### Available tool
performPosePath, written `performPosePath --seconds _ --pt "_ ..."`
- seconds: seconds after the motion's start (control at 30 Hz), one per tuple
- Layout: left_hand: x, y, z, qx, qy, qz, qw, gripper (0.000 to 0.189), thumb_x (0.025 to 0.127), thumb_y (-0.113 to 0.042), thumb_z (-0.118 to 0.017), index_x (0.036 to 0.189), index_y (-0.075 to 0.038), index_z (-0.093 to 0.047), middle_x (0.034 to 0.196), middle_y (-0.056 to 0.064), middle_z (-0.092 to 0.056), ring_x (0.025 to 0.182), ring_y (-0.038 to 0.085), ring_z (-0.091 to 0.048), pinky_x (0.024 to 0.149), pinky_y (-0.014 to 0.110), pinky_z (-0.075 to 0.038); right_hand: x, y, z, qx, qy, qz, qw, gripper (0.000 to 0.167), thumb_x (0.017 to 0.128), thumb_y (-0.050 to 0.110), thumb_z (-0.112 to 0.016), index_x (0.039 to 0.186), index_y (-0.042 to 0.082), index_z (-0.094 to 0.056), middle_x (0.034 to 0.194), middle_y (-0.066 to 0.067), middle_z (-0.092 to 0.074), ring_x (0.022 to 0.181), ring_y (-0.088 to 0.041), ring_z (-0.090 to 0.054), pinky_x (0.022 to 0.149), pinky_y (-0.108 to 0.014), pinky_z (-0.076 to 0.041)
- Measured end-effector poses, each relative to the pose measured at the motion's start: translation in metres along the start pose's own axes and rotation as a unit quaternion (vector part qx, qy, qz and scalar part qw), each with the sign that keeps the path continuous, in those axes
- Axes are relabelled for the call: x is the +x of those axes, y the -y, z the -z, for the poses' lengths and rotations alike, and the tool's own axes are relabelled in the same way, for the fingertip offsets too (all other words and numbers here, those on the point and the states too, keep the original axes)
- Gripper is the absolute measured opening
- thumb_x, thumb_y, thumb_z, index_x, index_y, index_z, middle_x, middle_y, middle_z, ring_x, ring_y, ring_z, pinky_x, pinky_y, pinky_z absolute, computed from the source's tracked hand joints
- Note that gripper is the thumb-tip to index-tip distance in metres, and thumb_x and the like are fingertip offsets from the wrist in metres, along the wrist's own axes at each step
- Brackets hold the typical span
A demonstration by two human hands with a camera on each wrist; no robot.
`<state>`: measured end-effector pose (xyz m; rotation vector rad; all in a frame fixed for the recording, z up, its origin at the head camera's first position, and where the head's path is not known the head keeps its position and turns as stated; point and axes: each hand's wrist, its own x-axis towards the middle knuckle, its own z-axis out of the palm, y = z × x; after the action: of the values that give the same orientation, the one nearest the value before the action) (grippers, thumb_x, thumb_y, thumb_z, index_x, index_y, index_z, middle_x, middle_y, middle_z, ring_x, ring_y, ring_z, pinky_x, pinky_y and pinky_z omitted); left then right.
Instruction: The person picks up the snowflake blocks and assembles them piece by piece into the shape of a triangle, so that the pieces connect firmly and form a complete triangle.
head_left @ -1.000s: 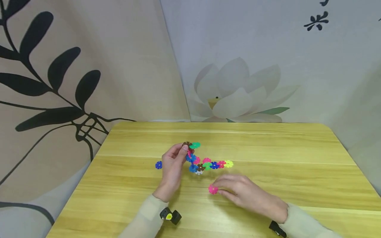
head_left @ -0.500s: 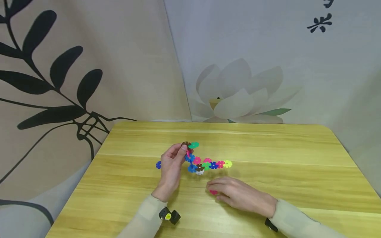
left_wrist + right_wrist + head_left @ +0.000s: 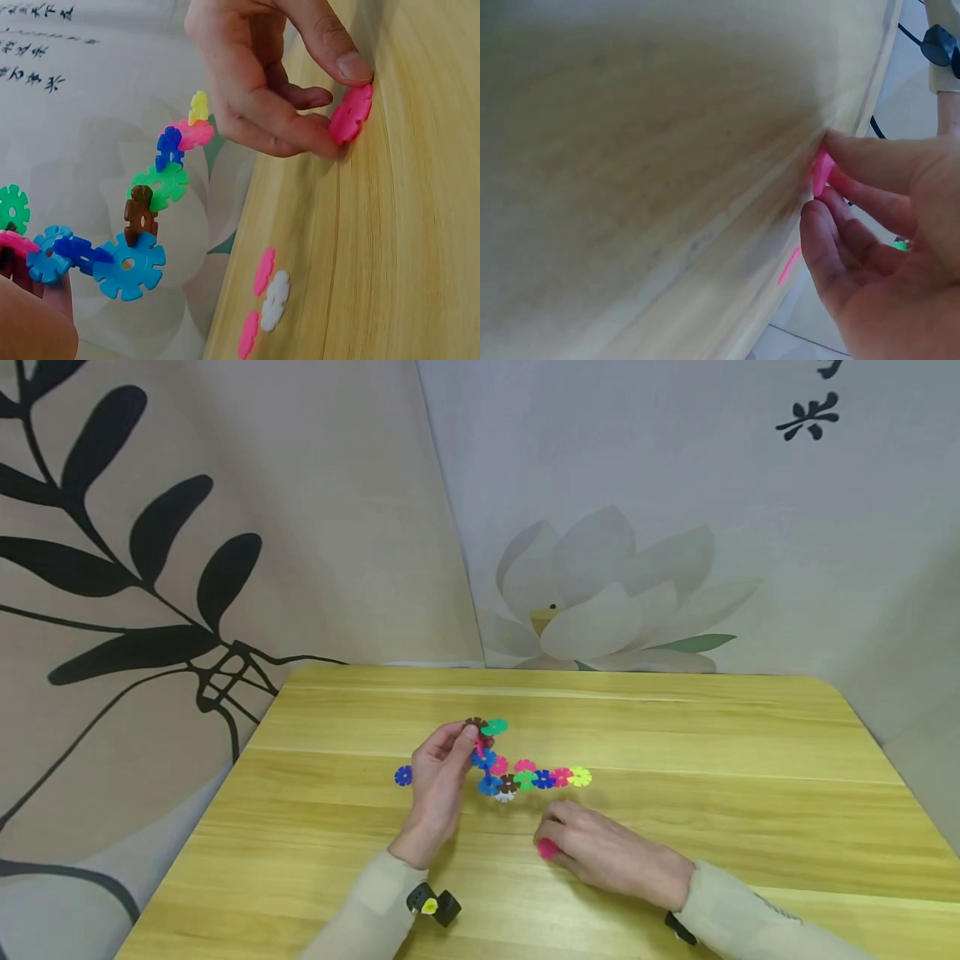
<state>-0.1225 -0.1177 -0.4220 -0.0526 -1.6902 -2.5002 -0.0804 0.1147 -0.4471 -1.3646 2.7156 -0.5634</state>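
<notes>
Yellow wooden table (image 3: pixel 712 735) before pale printed wall (image 3: pixel 360 527); left hand (image 3: pixel 438 777) above table left of centre, at upper end of chain of multicoloured notched plastic discs (image 3: pixel 526 780), chain runs down beside it then right to yellow notched disc (image 3: pixel 580 776) at far end; blue notched disc (image 3: pixel 403 775) just left of left hand; two pink notched discs (image 3: pixel 264 271) and white notched disc (image 3: pixel 275 301) on table near chain, white nearest person; right hand (image 3: pixel 611 852) front-right of left, third pink disc (image 3: pixel 352 114) between thumb and fingers
</notes>
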Motion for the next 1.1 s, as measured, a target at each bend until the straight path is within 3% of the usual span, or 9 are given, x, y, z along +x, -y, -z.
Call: performPosePath --seconds 0.13,0.27,0.63,0.83,1.1 --pt "-0.002 0.001 -0.005 -0.021 0.000 0.004 0.9998 0.006 0.102 -0.014 -0.066 0.103 -0.011 -0.071 0.101 0.003 -0.073 0.091 0.014 -0.070 0.086 0.026 -0.059 -0.004 0.002 0.001 0.023 0.005 -0.020 0.9995 0.013 0.092 0.015 -0.079 0.101 0.014 -0.069 0.099 0.008 -0.059 0.086 -0.003 -0.053 0.076 -0.018 -0.054" --pt "-0.003 0.003 -0.010 -0.022 0.002 0.010 0.9997 0.006 0.103 -0.014 -0.066 0.103 -0.011 -0.071 0.101 0.002 -0.071 0.090 0.012 -0.067 0.083 0.024 -0.058 -0.009 0.003 0.004 0.083 0.000 -0.031 0.9961 0.014 0.093 0.010 -0.077 0.098 0.016 -0.065 0.094 0.010 -0.063 0.080 0.002 -0.056 0.070 -0.014 -0.053" --pt "-0.006 0.009 -0.018 -0.025 0.009 0.005 0.9996 0.008 0.103 -0.012 -0.064 0.107 -0.007 -0.070 0.103 0.004 -0.072 0.094 0.015 -0.069 0.090 0.028 -0.059 -0.021 0.013 0.028 0.167 -0.092 -0.045 0.9805 0.017 0.092 0.001 -0.076 0.098 0.015 -0.068 0.092 0.008 -0.070 0.080 0.000 -0.064 0.068 -0.016 -0.056" --pt "-0.007 0.011 -0.022 -0.013 0.012 0.008 0.9998 0.016 0.103 -0.016 -0.065 0.112 -0.003 -0.069 0.098 0.004 -0.070 0.092 0.015 -0.068 0.086 0.026 -0.058 -0.022 0.014 0.047 0.214 -0.120 -0.062 0.9674 0.011 0.096 0.010 -0.073 0.105 0.015 -0.068 0.094 0.008 -0.072 0.079 -0.003 -0.067 0.068 -0.020 -0.059" --pt "-0.008 0.013 -0.028 -0.020 0.013 0.007 0.9997 0.013 0.103 -0.014 -0.066 0.111 -0.005 -0.070 0.102 0.005 -0.071 0.093 0.015 -0.068 0.086 0.025 -0.058 -0.023 0.009 0.063 0.249 -0.159 -0.082 0.9519 0.014 0.095 0.005 -0.074 0.107 0.012 -0.070 0.095 0.012 -0.073 0.081 -0.003 -0.068 0.073 -0.024 -0.061"
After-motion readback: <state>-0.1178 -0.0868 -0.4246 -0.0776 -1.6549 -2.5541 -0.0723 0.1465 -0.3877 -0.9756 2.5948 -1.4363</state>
